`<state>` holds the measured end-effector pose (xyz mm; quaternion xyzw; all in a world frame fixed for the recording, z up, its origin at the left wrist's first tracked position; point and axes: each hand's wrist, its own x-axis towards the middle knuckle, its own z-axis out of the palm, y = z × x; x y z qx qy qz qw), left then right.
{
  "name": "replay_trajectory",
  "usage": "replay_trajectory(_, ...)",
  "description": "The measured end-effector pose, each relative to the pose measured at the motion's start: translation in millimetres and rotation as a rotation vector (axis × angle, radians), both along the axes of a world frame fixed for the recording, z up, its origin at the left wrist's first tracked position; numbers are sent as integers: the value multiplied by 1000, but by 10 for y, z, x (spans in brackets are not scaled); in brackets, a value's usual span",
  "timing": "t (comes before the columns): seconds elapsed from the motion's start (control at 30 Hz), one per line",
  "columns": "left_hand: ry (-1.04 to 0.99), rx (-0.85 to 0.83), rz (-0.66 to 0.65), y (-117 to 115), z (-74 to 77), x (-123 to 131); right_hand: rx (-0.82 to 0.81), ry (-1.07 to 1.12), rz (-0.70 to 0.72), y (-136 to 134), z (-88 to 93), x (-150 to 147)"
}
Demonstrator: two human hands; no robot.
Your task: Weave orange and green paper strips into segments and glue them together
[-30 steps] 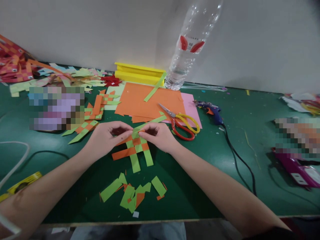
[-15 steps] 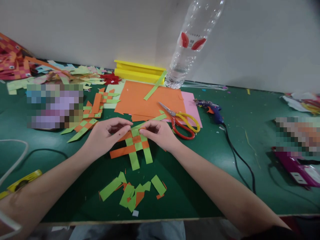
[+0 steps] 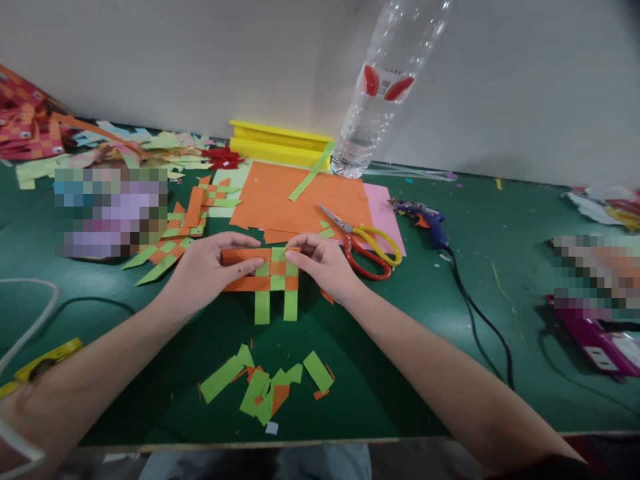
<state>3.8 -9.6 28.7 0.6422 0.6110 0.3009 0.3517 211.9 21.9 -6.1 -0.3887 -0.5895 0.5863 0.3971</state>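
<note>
Between my hands is a woven piece of orange and green paper strips [image 3: 277, 279], its orange ends pointing left and two green ends hanging toward me. My left hand [image 3: 220, 263] pinches its upper left part, thumb over an orange strip. At its upper right corner, my right hand [image 3: 320, 262] grips the weave between thumb and fingers. Scissors [image 3: 367, 243] with red and yellow handles lie just beyond my right hand. Left of my left hand rest finished-looking woven paper fish [image 3: 173, 243] in the same colours. Green and orange paper scraps [image 3: 263, 387] lie nearer me.
Orange paper sheets [image 3: 300, 200] lie behind my hands, below a yellow folded holder [image 3: 280, 145]. A tall plastic bottle [image 3: 380, 93] stands against the wall. To the right is a blue glue gun [image 3: 425, 223] with a black cord. Cut strips [image 3: 145, 150] are heaped at back left.
The woven piece has turned from tilted to nearly straight, its green ends now pointing straight toward me. Both hands stay on it with small shifts of the fingers.
</note>
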Motion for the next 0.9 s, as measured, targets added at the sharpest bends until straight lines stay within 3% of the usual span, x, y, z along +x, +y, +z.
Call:
replay_trajectory(0.27,55,72,-13,2,-15,-1,168,-96,35,-32,-41,14)
replay_trajectory(0.63,60,94,-9,-3,-18,14,191,-194,17,-30,-41,19)
replay_trajectory(0.9,117,19,2,-10,12,22,197,-175,-34,-36,-25,5)
